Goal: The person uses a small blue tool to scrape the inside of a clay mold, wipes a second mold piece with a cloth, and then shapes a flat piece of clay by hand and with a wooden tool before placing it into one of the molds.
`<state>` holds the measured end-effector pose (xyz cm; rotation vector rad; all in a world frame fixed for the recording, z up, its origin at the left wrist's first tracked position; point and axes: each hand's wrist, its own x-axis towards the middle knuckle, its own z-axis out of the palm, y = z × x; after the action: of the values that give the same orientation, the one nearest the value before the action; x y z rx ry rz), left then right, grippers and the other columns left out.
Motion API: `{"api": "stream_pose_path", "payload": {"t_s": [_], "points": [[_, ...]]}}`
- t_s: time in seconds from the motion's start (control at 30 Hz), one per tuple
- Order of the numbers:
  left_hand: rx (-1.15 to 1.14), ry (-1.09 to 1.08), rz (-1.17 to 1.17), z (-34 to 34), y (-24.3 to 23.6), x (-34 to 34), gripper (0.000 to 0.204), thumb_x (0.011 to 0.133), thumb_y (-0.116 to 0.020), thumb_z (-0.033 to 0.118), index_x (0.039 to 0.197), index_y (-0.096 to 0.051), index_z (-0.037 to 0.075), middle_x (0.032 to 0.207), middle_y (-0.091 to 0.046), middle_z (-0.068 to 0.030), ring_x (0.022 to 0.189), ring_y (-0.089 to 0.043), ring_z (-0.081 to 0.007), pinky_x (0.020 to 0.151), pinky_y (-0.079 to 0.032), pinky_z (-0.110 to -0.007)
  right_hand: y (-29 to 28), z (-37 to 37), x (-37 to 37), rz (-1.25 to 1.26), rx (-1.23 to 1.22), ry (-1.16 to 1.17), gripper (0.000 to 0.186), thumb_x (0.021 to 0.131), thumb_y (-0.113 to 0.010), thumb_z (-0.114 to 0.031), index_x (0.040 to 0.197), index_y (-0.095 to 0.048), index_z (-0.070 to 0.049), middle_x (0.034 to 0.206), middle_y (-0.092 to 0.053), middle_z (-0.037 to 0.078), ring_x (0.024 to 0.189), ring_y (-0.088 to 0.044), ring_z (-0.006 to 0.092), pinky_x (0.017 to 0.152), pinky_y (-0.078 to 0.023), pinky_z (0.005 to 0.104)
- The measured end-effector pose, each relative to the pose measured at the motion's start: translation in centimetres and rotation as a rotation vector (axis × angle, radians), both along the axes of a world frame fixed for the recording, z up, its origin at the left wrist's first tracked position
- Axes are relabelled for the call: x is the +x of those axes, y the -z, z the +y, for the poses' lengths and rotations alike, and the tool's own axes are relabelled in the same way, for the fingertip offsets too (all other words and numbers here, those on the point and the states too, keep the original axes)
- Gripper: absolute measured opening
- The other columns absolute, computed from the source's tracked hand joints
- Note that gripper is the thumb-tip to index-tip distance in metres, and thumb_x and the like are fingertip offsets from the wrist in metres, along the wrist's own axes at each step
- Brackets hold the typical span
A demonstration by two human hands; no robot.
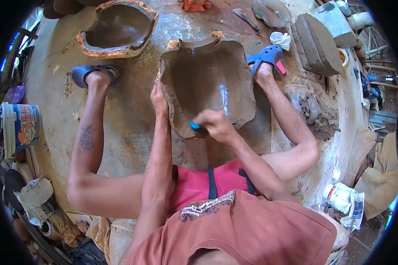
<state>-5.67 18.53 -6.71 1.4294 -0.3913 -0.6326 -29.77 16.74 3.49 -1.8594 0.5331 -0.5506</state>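
Observation:
Between my legs sits a clay-lined mold [216,84], a deep hollow form with uneven grey-brown clay edges and orange bits at its far rim. My left hand [158,98] holds its left wall, with some fingers hidden behind the edge. Over the near part of the hollow, my right hand [214,126] is closed on a small blue scraper [194,125], mostly covered by the fingers. The scraper is close to the clay near the front rim; whether it touches cannot be told. Wet streaks shine on the inner right wall.
A second clay-lined mold [119,28] stands far left. Stacked clay slabs [316,44], a clay heap [325,121] and a white crumpled bag [280,40] lie to the right. A flat blade [245,19] rests far off. A bucket [26,126] stands left.

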Motion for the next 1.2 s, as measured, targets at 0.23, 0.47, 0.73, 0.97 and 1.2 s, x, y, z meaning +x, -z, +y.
{"api": "stream_pose_path", "payload": {"t_s": [0.23, 0.47, 0.73, 0.97, 1.2], "points": [[-0.327, 0.147, 0.575, -1.9, -5.8, -2.7, 0.055, 0.11, -0.048, 0.031, 0.153, -0.046, -0.002, 0.146, -0.058, -0.0164, 0.132, -0.057, -0.0253, 0.111, -0.043, -0.034, -7.6, -4.1, -4.3, 0.06, -0.149, 0.359, 0.023, 0.082, -0.061, 0.005, 0.101, -0.073, 0.0, 0.084, -0.069, 0.008, 0.078, -0.066, 0.0155, 0.073, -0.055, 0.0304], [0.186, 0.361, -0.231, -5.4, -13.1, 2.7, 0.075, 0.092, -0.076, 0.036, 0.157, -0.046, 0.013, 0.144, -0.06, -0.0206, 0.125, -0.063, -0.0273, 0.103, -0.051, -0.038, -4.7, -14.7, 5.5, 0.032, -0.38, 0.468, 0.008, 0.09, -0.068, -0.004, 0.089, -0.06, -0.001, 0.079, -0.065, 0.006, 0.062, -0.057, 0.0126, 0.063, -0.052, 0.0303], [0.521, 0.464, -0.967, -9.2, -14.9, 2.2, 0.049, 0.078, -0.087, 0.033, 0.121, -0.076, 0.01, 0.108, -0.069, -0.0164, 0.107, -0.067, -0.0367, 0.095, -0.053, -0.046, -1.6, -22.6, 11.9, 0.153, -0.031, 0.347, 0.029, 0.097, -0.058, -0.012, 0.124, -0.068, -0.003, 0.082, -0.073, 0.011, 0.07, -0.074, 0.0196, 0.068, -0.057, 0.039], [0.508, 0.415, -0.967, -9.0, -14.4, 2.7, 0.045, 0.075, -0.089, 0.029, 0.115, -0.078, 0.011, 0.104, -0.068, -0.0163, 0.102, -0.067, -0.0358, 0.088, -0.054, -0.047, -2.7, -20.8, 11.7, 0.268, 0.279, 0.193, 0.02, 0.104, -0.056, -0.021, 0.099, -0.066, -0.005, 0.072, -0.062, 0.002, 0.054, -0.055, 0.0079, 0.046, -0.044, 0.0272], [0.475, 0.432, -0.761, -9.1, -15.2, 2.6, 0.041, 0.07, -0.091, 0.024, 0.107, -0.08, 0.01, 0.101, -0.074, -0.0166, 0.095, -0.071, -0.033, 0.084, -0.056, -0.043, -1.6, -15.5, 10.0, 0.146, 0.347, 0.253, 0.021, 0.101, -0.055, -0.014, 0.093, -0.067, 0.001, 0.069, -0.065, 0.007, 0.053, -0.064, 0.0141, 0.045, -0.05, 0.0326]]}}
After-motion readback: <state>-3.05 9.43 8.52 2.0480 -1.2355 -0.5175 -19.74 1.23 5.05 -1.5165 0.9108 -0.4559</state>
